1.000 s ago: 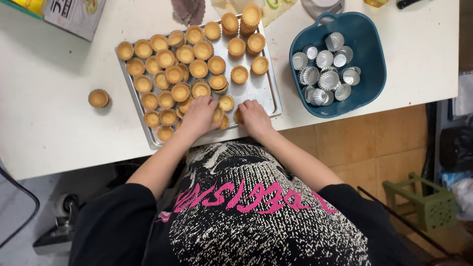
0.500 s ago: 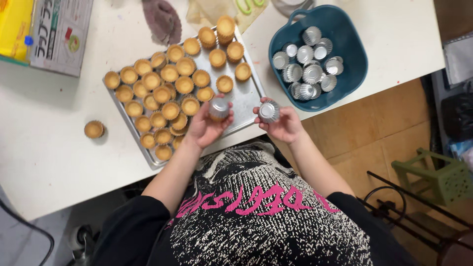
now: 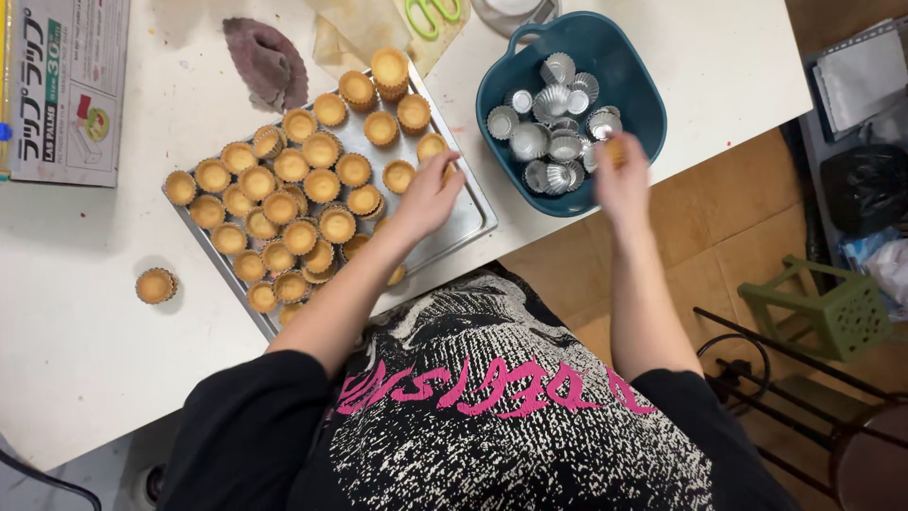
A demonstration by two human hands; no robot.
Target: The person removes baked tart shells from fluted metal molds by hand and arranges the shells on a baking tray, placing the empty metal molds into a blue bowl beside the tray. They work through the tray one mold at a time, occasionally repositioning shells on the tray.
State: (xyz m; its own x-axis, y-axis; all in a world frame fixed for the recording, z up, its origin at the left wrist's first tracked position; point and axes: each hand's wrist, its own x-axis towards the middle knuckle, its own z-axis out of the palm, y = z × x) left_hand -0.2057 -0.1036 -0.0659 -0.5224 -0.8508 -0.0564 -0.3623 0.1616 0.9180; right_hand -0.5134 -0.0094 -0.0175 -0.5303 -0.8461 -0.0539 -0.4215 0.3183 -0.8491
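Note:
A metal baking tray point(image 3: 468, 222) on the white table holds several baked golden tart shells point(image 3: 322, 185), some stacked at its far end. My left hand point(image 3: 426, 194) lies over the tray's right part, fingertips on a tart shell point(image 3: 445, 174) that is mostly hidden under them. Blurred by motion, my right hand point(image 3: 619, 175) is at the near rim of a dark blue basin point(image 3: 577, 38). The basin holds several empty fluted metal tart moulds point(image 3: 553, 132). Whether the right hand holds anything is unclear.
A lone tart shell point(image 3: 155, 285) sits on the table point(image 3: 85, 350) left of the tray. A crumpled purple cloth point(image 3: 267, 61), green scissors point(image 3: 433, 13) on paper and a flat box point(image 3: 61, 90) lie at the far side. A green stool point(image 3: 821, 312) stands on the floor, right.
Both hands rose from the tray's near edge. The left carried a shell up onto the tray; the right swung right with a metal mould to the blue basin.

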